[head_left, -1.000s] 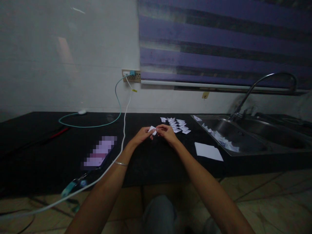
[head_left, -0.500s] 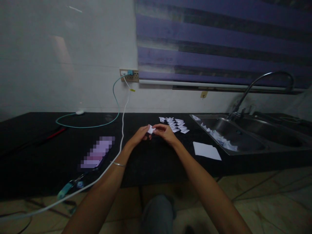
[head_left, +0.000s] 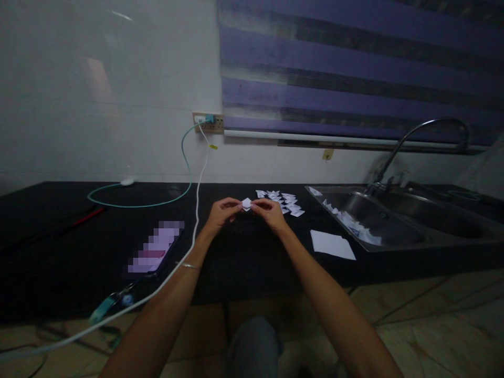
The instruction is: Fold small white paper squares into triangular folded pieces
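Between my two hands a small folded white paper piece (head_left: pixel 246 204) is held just above the black counter. My left hand (head_left: pixel 223 214) pinches its left corner between thumb and fingers. On the opposite corner, my right hand (head_left: pixel 271 212) has the same kind of pinch. The piece looks like a small diamond with a crease across it. Behind my right hand lies a group of several folded paper boats (head_left: pixel 289 202), partly hidden by that hand. A stack of white paper sheets (head_left: pixel 333 244) rests to the right of my right forearm.
A steel sink (head_left: pixel 394 223) with a curved faucet (head_left: pixel 425 123) is at the right, more folded papers (head_left: pixel 354 226) along its left rim. At the left lie a phone (head_left: pixel 159 247) and a teal cable (head_left: pixel 137 206). A white cable (head_left: pixel 196 226) crosses above my left forearm.
My left hand has turned and shifted, and its fingers now pinch the paper's side corner. The paper has gone from tilted to level, its diamond face toward me.
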Demonstrator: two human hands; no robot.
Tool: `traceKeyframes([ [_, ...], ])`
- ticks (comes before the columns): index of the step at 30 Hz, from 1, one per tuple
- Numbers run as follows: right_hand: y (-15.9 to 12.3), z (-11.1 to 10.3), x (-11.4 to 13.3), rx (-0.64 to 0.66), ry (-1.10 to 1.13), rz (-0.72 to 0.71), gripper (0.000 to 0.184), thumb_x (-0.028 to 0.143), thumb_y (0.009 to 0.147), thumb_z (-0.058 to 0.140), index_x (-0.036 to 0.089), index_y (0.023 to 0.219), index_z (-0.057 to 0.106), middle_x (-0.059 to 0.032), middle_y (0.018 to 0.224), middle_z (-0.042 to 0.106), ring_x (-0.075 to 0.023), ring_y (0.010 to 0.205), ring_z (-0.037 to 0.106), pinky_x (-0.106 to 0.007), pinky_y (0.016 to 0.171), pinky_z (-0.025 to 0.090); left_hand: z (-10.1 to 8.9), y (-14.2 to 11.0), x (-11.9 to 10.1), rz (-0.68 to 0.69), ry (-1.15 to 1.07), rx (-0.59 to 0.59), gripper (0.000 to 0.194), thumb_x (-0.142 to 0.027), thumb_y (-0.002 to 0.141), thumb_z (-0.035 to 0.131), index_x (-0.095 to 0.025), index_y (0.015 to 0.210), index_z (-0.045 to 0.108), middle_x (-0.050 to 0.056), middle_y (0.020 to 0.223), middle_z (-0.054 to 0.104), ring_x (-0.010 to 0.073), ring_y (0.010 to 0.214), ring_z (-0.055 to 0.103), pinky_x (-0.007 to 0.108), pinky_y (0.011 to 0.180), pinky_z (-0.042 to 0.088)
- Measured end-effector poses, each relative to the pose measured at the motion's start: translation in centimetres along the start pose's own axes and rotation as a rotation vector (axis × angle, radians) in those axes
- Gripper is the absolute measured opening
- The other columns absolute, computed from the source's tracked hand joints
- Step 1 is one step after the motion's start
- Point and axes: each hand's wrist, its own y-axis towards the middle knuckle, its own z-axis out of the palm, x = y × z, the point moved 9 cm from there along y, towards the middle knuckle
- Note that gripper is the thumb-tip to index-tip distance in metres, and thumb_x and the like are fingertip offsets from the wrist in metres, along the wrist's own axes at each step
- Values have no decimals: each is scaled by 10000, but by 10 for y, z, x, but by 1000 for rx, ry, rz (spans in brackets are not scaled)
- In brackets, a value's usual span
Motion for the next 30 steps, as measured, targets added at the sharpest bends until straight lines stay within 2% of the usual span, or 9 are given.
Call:
traceKeyframes([
  [9,2,-2,3,-6,-42,-49,298,482,738,817,203,818,752,-19,754,707,-164,670,624,-318,691,515,0,-1,-3,-9,80,-18,352,-403,636,879,-145,859,794,56,738,760,138,590,626,225,476,423],
  [15,4,3,-4,20,-66,-53,335,523,763,770,204,825,689,-13,763,675,-158,626,610,-314,636,517,2,-3,-7,-6,73,-20,355,-433,621,872,-129,756,749,36,650,711,92,496,525,234,473,401],
  [18,4,5,-5,12,-89,-55,317,511,782,743,206,836,674,-12,763,661,-159,631,606,-312,631,516,1,-1,-5,4,80,-29,395,-463,615,867,-136,773,712,34,664,708,109,533,569,237,495,424],
  [23,2,4,1,-38,-102,-63,275,461,788,723,196,826,661,-14,733,642,-163,616,598,-317,616,501,2,3,-2,63,67,-22,460,-487,626,848,-157,884,659,39,738,719,172,683,688,246,554,479],
  [30,0,3,3,-85,-71,-85,231,394,781,727,207,867,624,16,690,624,-153,609,581,-295,617,469,4,7,-3,150,64,-16,384,-443,657,829,-145,857,693,40,781,728,155,715,694,290,742,565],
])
